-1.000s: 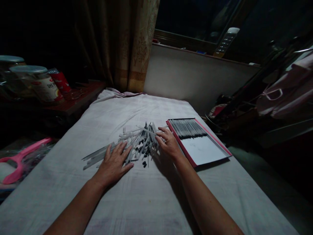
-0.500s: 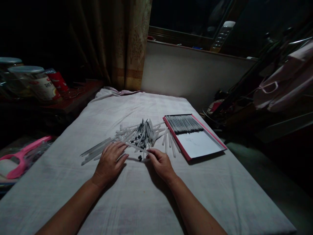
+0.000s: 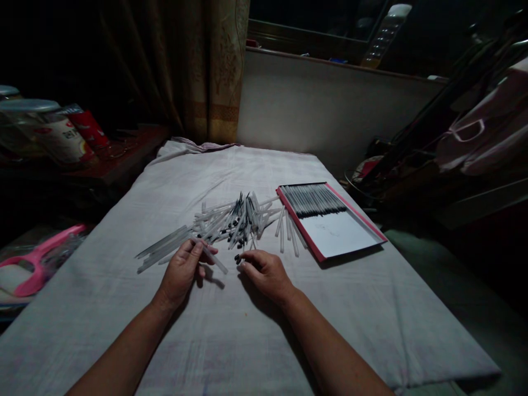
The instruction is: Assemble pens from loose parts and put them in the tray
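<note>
A loose pile of clear plastic tubes and small black caps lies on the white cloth in front of me. My left hand is closed round one clear tube, lifted slightly off the cloth and pointing to the right. My right hand rests on the cloth with fingers pinched at a small black cap at the near edge of the pile. Right of the pile sits a red-rimmed tray with a neat row of black-capped tubes at its far end.
Lidded jars and a red packet stand on a dark shelf at left. A pink plastic thing lies lower left. A curtain hangs behind; cluttered dark items and pinkish fabric fill the right side.
Both hands drew back from the pile toward me. My left hand went from flat on the tubes to gripping a single tube; my right hand moved to the pile's near edge and pinched.
</note>
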Action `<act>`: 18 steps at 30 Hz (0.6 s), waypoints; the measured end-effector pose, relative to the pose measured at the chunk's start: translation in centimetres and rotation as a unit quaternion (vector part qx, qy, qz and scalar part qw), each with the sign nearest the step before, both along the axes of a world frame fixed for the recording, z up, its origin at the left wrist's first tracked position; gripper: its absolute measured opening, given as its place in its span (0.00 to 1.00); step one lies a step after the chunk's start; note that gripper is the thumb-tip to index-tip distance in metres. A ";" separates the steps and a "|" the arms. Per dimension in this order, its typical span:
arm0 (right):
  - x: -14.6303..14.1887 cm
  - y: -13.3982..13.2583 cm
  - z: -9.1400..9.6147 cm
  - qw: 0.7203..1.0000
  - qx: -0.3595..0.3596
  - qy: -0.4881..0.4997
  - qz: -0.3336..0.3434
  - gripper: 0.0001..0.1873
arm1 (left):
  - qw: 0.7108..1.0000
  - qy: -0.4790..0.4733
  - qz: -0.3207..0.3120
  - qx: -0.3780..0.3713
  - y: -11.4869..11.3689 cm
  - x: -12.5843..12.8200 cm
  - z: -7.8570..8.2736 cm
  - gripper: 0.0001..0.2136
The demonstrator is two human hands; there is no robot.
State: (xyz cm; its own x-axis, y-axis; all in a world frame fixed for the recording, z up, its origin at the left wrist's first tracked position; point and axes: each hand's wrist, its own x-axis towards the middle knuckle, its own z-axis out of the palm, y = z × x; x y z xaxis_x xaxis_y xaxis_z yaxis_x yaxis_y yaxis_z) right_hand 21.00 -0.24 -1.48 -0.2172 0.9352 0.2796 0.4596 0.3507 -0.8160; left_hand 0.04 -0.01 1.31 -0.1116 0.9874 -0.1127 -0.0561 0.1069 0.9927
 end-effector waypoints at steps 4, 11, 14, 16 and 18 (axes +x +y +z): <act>0.6 0.7 0.2 0.996 0.071 -0.043 -0.040 0.11 | 1.000 -0.004 0.007 -0.014 0.0 -0.4 -0.1 0.23; -1.5 5.2 4.1 0.955 0.074 -0.283 -0.038 0.12 | 1.000 -0.003 -0.013 -0.019 0.3 -0.4 -0.6 0.26; -3.3 7.4 5.3 0.925 0.072 -0.373 0.003 0.13 | 1.000 0.001 -0.015 -0.015 0.4 -0.4 -0.8 0.27; -4.2 8.5 5.5 0.911 0.078 -0.405 0.026 0.12 | 1.000 -0.002 -0.018 -0.014 0.4 -0.5 -1.0 0.28; -4.9 9.3 5.4 0.897 0.083 -0.431 0.051 0.12 | 1.000 -0.005 -0.024 -0.010 0.3 -0.5 -1.2 0.27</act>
